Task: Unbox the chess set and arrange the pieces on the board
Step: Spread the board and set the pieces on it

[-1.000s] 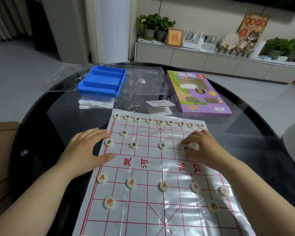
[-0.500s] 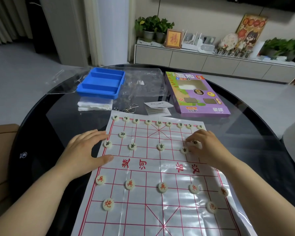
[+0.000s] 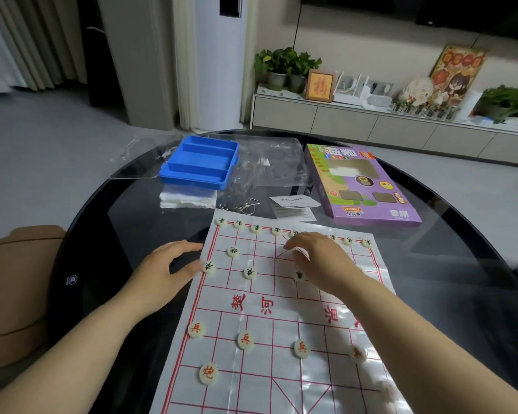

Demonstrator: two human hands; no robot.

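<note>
The chess board [image 3: 266, 312] is a white plastic sheet with a red grid, lying on the dark round glass table [image 3: 102, 234]. Black-lettered pieces [image 3: 249, 272] line its far rows; red-lettered pieces [image 3: 245, 340] stand in the near half. My left hand [image 3: 162, 270] rests flat at the board's left edge, its thumb touching an edge piece [image 3: 209, 267]. Over the far middle of the board my right hand [image 3: 317, 261] has its fingers bent down, with one black-lettered piece [image 3: 299, 275] just under the thumb. I see nothing held in either hand.
A purple game box [image 3: 368, 186] lies beyond the board to the right. A blue tray [image 3: 199, 164], clear plastic bag [image 3: 269, 162], white wad [image 3: 187, 200], metal wire rings [image 3: 243, 206] and leaflet [image 3: 293, 201] lie behind the board. A brown seat [image 3: 12, 279] stands left.
My right hand has moved left from the board's right side to its far middle. My left hand stays at the left edge. The view has tilted up a little.
</note>
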